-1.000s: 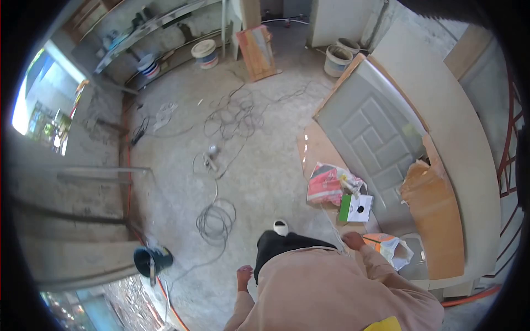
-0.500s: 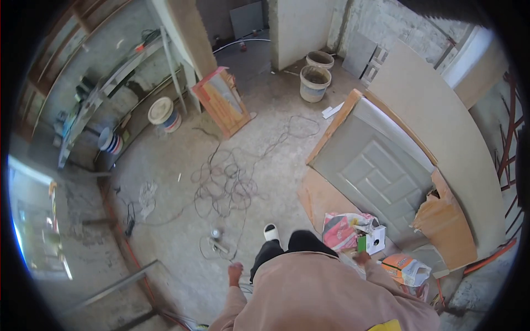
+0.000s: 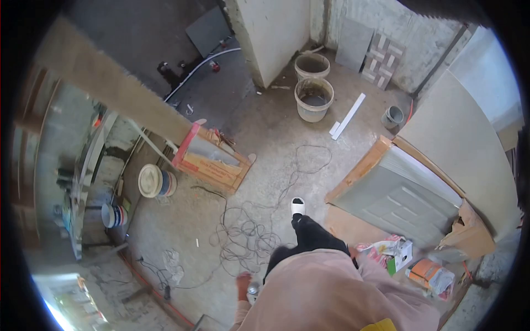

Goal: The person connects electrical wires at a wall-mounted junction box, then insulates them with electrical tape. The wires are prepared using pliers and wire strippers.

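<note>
My left hand [image 3: 243, 280] hangs low at the left of my body, beside a small silvery round object [image 3: 253, 288] on the floor. Its fingers are small and blurred. My right hand [image 3: 353, 254] is by my dark trouser leg, mostly hidden, left of a pink and white plastic bag [image 3: 377, 252]. A white and green box [image 3: 402, 258] lies at that bag's right side. Further right is an orange and clear package [image 3: 430, 273]. What either hand holds, if anything, cannot be made out.
Tangled cables [image 3: 243, 237] lie on the floor ahead-left. Beyond are a cardboard-edged panel [image 3: 212, 160] and two large buckets [image 3: 313, 105]. A grey door [image 3: 403, 198] leans at right, beside a large board [image 3: 464, 132]. A lidded bucket [image 3: 156, 181] stands left.
The view has moved forward and turned, and one foot in a white slipper is further forward. My right hand has moved from beside the box to near my leg.
</note>
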`<state>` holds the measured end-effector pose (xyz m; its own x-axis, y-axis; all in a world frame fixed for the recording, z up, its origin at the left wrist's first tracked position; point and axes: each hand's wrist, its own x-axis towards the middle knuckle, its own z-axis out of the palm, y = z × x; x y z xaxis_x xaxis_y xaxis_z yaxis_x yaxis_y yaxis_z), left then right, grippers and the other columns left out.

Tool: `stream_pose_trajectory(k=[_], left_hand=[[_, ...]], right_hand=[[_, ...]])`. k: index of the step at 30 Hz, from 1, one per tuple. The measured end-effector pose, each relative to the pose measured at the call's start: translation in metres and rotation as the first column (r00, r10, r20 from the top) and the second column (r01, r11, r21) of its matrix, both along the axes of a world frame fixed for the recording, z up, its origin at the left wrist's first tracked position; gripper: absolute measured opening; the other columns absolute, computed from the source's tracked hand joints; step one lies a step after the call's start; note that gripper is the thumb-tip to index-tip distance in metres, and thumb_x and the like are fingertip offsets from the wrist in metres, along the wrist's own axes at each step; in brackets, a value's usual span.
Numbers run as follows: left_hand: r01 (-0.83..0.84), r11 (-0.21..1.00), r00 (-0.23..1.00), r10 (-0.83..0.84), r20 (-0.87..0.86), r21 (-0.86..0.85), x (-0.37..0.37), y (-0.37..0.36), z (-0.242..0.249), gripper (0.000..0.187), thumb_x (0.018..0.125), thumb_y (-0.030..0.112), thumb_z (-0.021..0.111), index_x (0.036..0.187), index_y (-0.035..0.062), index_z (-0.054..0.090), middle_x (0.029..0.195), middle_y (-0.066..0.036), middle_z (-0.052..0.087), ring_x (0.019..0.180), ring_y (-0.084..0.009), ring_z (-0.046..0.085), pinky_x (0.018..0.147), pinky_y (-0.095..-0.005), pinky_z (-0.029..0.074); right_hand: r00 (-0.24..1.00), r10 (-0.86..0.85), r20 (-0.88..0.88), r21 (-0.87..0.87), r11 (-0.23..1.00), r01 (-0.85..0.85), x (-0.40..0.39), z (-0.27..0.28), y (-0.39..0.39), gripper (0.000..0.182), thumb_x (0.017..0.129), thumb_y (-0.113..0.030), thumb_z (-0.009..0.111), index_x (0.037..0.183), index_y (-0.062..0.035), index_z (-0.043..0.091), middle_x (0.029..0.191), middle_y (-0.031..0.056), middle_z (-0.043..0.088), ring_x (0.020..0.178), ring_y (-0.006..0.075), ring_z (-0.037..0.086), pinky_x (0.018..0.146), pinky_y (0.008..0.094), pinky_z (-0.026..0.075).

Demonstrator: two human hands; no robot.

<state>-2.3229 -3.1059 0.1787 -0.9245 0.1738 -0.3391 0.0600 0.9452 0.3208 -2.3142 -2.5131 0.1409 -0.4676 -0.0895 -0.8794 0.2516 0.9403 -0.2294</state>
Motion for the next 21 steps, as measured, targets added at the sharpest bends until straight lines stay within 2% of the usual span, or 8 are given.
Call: stream_pose_trajectory(k=[3, 8, 13, 15, 17, 18, 20, 21], left_hand=[[-0.443, 0.868, 0.833, 0.306, 0.461, 0.224, -0.046, 0.046, 0.022, 0.017, 0.078, 0.028, 0.065, 0.083, 0.0115, 0.066, 0.078, -0.004, 0.068, 0.072, -0.0293, 0.065, 0.064, -0.0446, 0.051], [-0.523, 0.807, 0.779, 0.323, 0.538, 0.274, -0.205, 0.075, 0.033, 0.017, 0.079, 0.026, 0.063, 0.084, 0.0092, 0.065, 0.081, -0.009, 0.067, 0.075, -0.0331, 0.065, 0.067, -0.0458, 0.051], [-0.442, 0.75, 0.858, 0.193, 0.476, 0.493, -0.44, 0.07, 0.005, 0.018, 0.08, 0.023, 0.06, 0.086, 0.007, 0.065, 0.084, -0.014, 0.067, 0.079, -0.0368, 0.065, 0.07, -0.047, 0.051], [-0.075, 0.923, 0.932, -0.07, 0.355, 0.378, -0.561, 0.061, -0.009, 0.017, 0.083, 0.022, 0.058, 0.086, 0.0061, 0.065, 0.083, -0.017, 0.067, 0.08, -0.0379, 0.065, 0.071, -0.0461, 0.05], [0.35, 0.905, 0.912, -0.388, 0.134, 0.242, -0.683, 0.035, -0.039, 0.023, 0.089, 0.025, 0.055, 0.087, 0.004, 0.065, 0.081, -0.018, 0.065, 0.079, -0.0362, 0.062, 0.073, -0.042, 0.048], [0.073, 0.919, 0.992, -0.107, 0.065, 0.387, -0.73, 0.035, -0.017, 0.024, 0.09, 0.025, 0.055, 0.085, 0.0029, 0.064, 0.078, -0.014, 0.062, 0.075, -0.0293, 0.06, 0.074, -0.0378, 0.046], [0.198, 0.869, 0.97, -0.108, -0.216, 0.453, -0.838, 0.033, 0.017, 0.013, 0.09, 0.011, 0.053, 0.088, 0.0027, 0.063, 0.081, -0.008, 0.061, 0.075, -0.0181, 0.056, 0.07, -0.0348, 0.044], [-0.016, 0.767, 0.999, 0.04, -0.023, 0.641, -0.881, 0.051, 0.065, 0.011, 0.09, 0.01, 0.055, 0.088, 0.003, 0.063, 0.082, -0.007, 0.061, 0.074, -0.0162, 0.055, 0.068, -0.0318, 0.044]], right_hand=[[0.629, -0.612, -0.48, -0.387, 0.791, 0.474, -0.184, 0.092, 0.002, 0.036, 0.089, -0.031, 0.058, 0.086, 0.0036, 0.068, 0.082, 0.0176, 0.069, 0.073, 0.0346, 0.065, 0.07, 0.0398, 0.051], [0.159, -0.98, -0.119, -0.741, 0.194, 0.642, -0.379, 0.202, 0.012, 0.022, 0.09, -0.018, 0.06, 0.085, 0.0013, 0.068, 0.069, 0.0045, 0.063, 0.066, 0.01, 0.06, 0.059, 0.0243, 0.047], [0.375, -0.834, -0.404, -0.481, 0.542, 0.689, -0.397, 0.132, 0.037, 0.025, 0.092, -0.022, 0.057, 0.095, 0.0001, 0.067, 0.073, 0.0056, 0.064, 0.058, 0.0142, 0.056, 0.055, 0.0265, 0.046], [0.532, -0.679, -0.505, -0.211, 0.695, 0.687, -0.348, 0.054, 0.039, 0.025, 0.091, -0.024, 0.058, 0.095, -0.0027, 0.069, 0.072, 0.0076, 0.065, 0.056, 0.0171, 0.057, 0.056, 0.0312, 0.048], [0.237, -0.946, -0.22, -0.209, 0.283, 0.936, -0.356, 0.06, 0.01, 0.024, 0.088, -0.026, 0.06, 0.089, -0.0043, 0.07, 0.071, 0.0096, 0.066, 0.058, 0.0193, 0.059, 0.058, 0.0347, 0.049], [0.015, -0.998, -0.067, -0.133, 0.023, 0.991, -0.347, 0.072, -0.017, 0.023, 0.087, -0.026, 0.061, 0.086, -0.0051, 0.071, 0.07, 0.0106, 0.067, 0.058, 0.0204, 0.061, 0.058, 0.0365, 0.05], [0.599, -0.789, -0.135, -0.042, 0.608, 0.793, -0.355, 0.089, -0.04, 0.046, 0.086, -0.045, 0.062, 0.109, -0.0052, 0.067, 0.083, 0.0116, 0.07, 0.089, 0.0277, 0.065, 0.076, 0.0401, 0.051], [0.54, -0.836, 0.099, 0.19, 0.549, 0.814, -0.349, 0.055, -0.045, 0.03, 0.081, -0.032, 0.068, 0.078, -0.003, 0.071, 0.072, 0.0137, 0.069, 0.064, 0.0258, 0.065, 0.058, 0.0398, 0.051]])
